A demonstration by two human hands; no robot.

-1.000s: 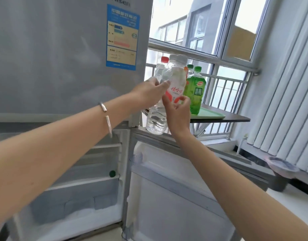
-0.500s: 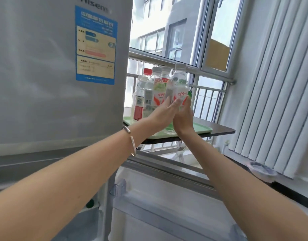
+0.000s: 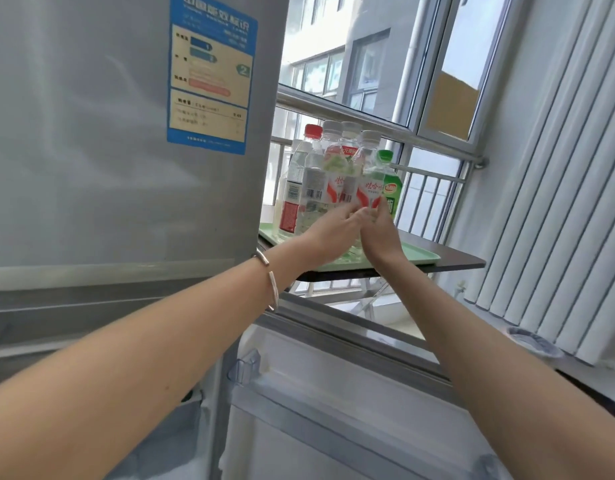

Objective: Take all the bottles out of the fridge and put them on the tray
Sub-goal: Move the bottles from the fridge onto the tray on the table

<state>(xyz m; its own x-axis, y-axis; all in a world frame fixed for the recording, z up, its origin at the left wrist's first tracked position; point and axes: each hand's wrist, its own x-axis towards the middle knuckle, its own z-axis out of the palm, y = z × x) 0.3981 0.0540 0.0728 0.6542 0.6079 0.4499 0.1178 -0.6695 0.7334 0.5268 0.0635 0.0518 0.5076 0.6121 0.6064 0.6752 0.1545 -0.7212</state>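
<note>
Placement nearly finished. White-capped bottle [image 3: 370,181] with the red and white label brought down to the near edge of the tray [image 3: 417,258]; a second ago carried high, short of the tray, above the open fridge door [image 3: 334,410]. Now upright, pressed in beside the other white-capped bottles [image 3: 328,174] at the tray's middle, with the green bottle [image 3: 391,185] just behind it toward the tray's far side and the red-capped bottle [image 3: 294,188] at the tray's left end.

Left hand [image 3: 328,233] and right hand [image 3: 380,233] drawn together low on that bottle, one from each side. Grip of each narrow, fingers closed against the lower body, holding the bottle between them. Cannot tell whether the base already sits on the tray: hidden behind both hands, though probably touching or just above.

Tray lying on the dark bench [image 3: 462,263], right part of the tray bare. Fridge [image 3: 126,133] standing close by on the tray's left, upper door shut.

Meaning for the task: one more bottle delivered, or about to be. Next, judging from this, a loosening of both grips and a check that nothing rocks, since tight packing leaves a nudged neighbour liable to tip. Lower compartment mostly out of sight here, so no telling from this view whether any bottles remain inside.
</note>
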